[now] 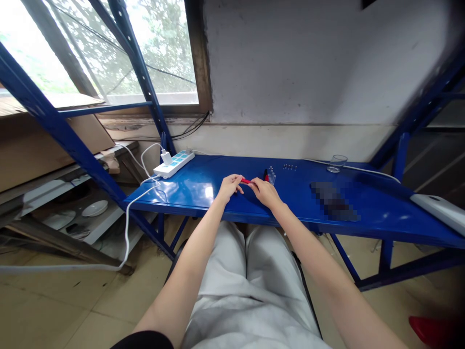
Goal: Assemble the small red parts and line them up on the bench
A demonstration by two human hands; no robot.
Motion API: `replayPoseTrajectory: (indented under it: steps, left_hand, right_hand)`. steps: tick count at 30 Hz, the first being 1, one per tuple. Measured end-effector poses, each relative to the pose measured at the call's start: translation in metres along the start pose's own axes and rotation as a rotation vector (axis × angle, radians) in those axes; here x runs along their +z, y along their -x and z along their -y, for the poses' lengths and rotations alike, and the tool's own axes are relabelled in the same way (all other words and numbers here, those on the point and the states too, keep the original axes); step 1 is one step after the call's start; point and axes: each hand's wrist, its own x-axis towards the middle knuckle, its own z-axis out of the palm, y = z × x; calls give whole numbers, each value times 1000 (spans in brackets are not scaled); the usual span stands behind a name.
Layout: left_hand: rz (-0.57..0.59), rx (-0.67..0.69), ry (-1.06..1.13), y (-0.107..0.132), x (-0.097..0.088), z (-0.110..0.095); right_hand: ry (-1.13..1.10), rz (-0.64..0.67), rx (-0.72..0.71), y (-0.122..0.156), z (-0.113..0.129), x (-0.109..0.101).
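Note:
A slim red pen-like piece [246, 181] spans the gap between my two hands, just above the blue table. My left hand [230, 187] pinches its left end, and the fingers of my right hand [266, 192] are closed around the other end. Its exact kind is too small to make out. Beyond my right hand stand some clear small tube-like pieces [271, 175], with a red and black piece [266, 176] beside them, partly hidden by that hand. Farther right lies a row of several tiny shiny pieces [289, 167].
On the blue table [189, 191], a white power strip [174, 164] with a plugged-in charger sits at the left. A clear glass [337, 163] tilts at the back right, near a blurred dark flat object [332, 199]. A white device [441, 211] occupies the right end.

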Motion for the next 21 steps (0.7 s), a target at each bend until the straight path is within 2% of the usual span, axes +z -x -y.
replayPoseTrajectory:
  steps: [12, 21]
  left_hand:
    - [-25, 3, -25, 0, 1, 0]
    - [-48, 9, -37, -1, 0, 0]
  right_hand:
    - [46, -106, -52, 1, -2, 4]
    - [29, -113, -40, 2, -3, 3]
